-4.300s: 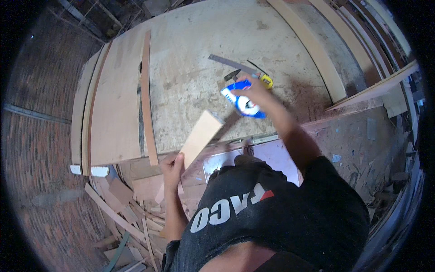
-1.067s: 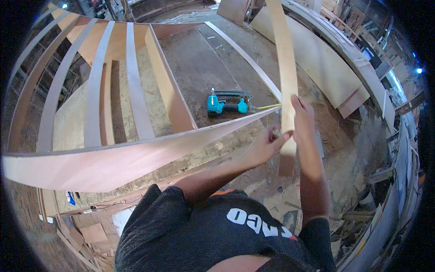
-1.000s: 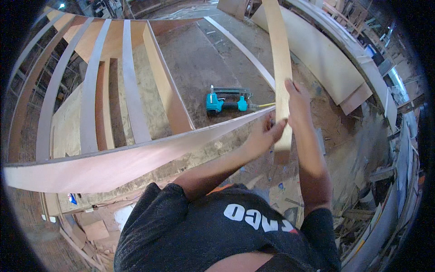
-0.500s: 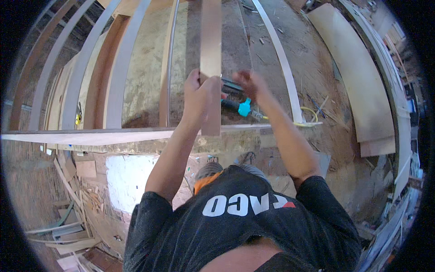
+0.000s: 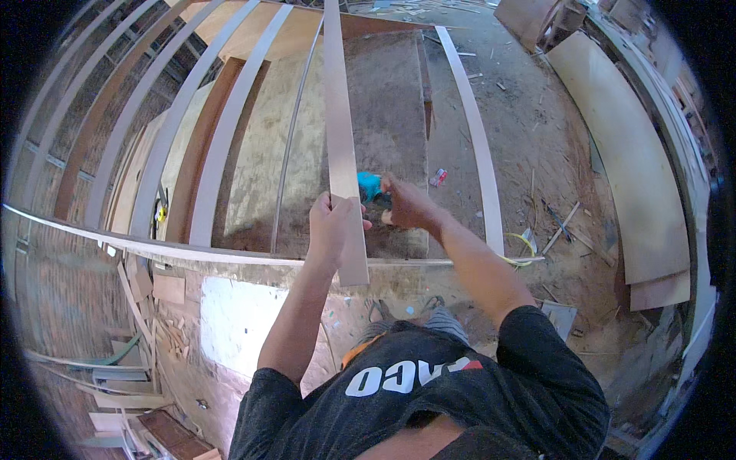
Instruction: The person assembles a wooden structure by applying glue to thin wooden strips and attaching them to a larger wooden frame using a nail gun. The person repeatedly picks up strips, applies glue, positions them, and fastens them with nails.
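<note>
My left hand (image 5: 330, 232) is closed round the near part of a long flat wooden strip (image 5: 341, 138), thumb on its upper face. The strip runs away from me, its near end past the frame's front rail (image 5: 176, 249). Just right of the strip, my right hand (image 5: 412, 207) is closed on a teal and black nail gun (image 5: 369, 185). The strip and my fingers hide part of that tool. Its teal part shows close beside the strip's right edge.
Several parallel wooden slats (image 5: 238, 138) span the frame at left; one pale slat (image 5: 469, 115) stands at right. A yellow hose (image 5: 524, 247) loops near its end. Plywood panels (image 5: 621, 153) lie far right. Offcuts (image 5: 172, 337) litter the floor at left. A tape measure (image 5: 161, 211) rests among the slats.
My right hand, apart from the nail gun and blurred before, now grips it. The tool has turned, its teal part now close against the strip. My left hand stays on the strip; the view has shifted.
</note>
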Motion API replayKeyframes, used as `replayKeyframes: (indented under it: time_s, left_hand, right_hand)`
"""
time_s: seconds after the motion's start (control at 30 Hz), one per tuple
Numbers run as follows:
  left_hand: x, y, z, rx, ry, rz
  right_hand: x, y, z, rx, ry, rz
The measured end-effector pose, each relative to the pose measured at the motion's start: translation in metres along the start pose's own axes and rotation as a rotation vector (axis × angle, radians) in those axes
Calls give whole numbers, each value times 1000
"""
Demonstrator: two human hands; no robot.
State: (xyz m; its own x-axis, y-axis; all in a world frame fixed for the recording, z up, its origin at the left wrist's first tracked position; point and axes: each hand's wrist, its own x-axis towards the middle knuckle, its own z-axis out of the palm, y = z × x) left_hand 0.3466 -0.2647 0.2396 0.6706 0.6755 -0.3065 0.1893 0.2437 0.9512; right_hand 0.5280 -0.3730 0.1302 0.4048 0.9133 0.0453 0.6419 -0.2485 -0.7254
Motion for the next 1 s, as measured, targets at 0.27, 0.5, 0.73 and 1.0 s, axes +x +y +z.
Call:
replayKeyframes:
  time_s: [0.27, 0.5, 0.73, 1.0]
  left_hand:
    - [16, -7, 26, 28, -110, -13]
    - [39, -31, 62, 36, -150, -88]
    - [64, -54, 83, 39, -132, -81]
    - [71, -56, 101, 53, -119, -105]
  right_hand:
    - [-117, -13, -142, 122, 553, 331]
    - [-269, 23, -143, 39, 881, 636]
    - [-342, 17, -92, 395, 1111, 731]
    - [-383, 40, -56, 448, 1067, 853]
